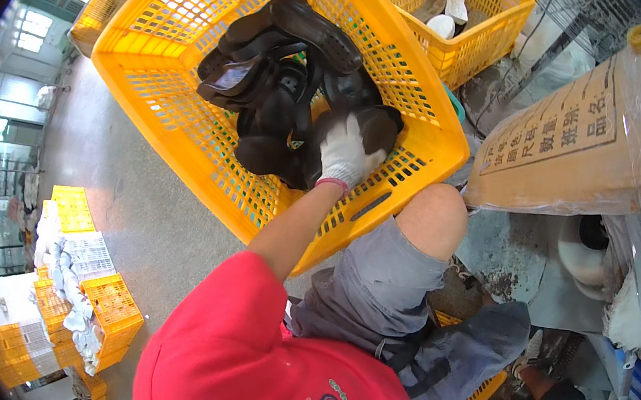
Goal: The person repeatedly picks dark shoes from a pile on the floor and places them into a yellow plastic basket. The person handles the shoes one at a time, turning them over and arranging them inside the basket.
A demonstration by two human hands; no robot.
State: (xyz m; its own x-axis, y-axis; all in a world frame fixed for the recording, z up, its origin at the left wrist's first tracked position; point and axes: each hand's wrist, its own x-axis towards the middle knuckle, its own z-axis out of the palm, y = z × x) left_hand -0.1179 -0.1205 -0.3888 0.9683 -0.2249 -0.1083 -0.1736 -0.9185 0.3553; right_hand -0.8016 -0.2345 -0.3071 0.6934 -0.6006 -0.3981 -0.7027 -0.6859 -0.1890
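My left hand (345, 155), in a white knit glove with a pink band at the wrist, reaches into a large yellow plastic basket (160, 126). Its fingers and thumb close on a dark clog (380, 133), slightly blurred, at the right side of a heap. Several more black clogs (281, 102) lie jumbled in the basket, some sole up and some on their sides. My right hand is not in view.
A second yellow basket (470, 50) behind holds a few pale pieces. At right stands a plastic-wrapped cardboard box (554, 150). More yellow crates (112, 310) are stacked on the grey floor (141, 176) at left. Another person's limb (547, 388) shows at lower right.
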